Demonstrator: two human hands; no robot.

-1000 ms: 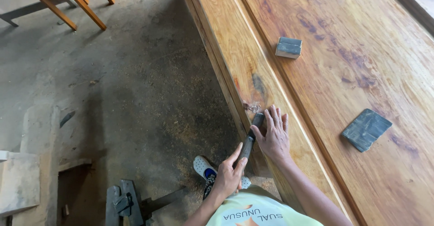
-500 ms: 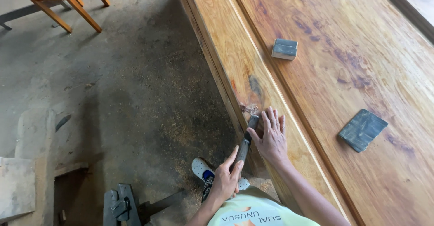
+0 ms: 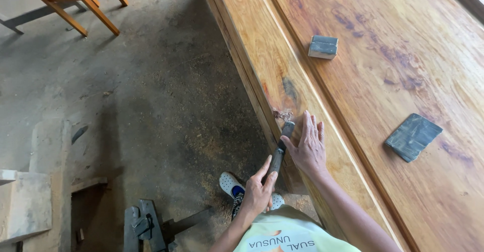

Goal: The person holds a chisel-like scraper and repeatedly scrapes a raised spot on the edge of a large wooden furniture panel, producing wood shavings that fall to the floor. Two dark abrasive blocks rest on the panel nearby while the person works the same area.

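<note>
While the left hand [image 3: 258, 194] wraps its fingers [image 3: 265, 169] around the handle of a dark chisel [image 3: 280, 148], the right hand [image 3: 307, 148] lies flat with fingers spread open, pressing beside the blade, maybe to keep it steady. The tip sits at a small chipped spot [image 3: 282, 115] on the edge of the big wooden slab [image 3: 353, 80]. Two grey sanding blocks [image 3: 322, 46] [image 3: 413, 137] rest farther out on the wood. Sawdust covers the floor [image 3: 151, 111]
</note>
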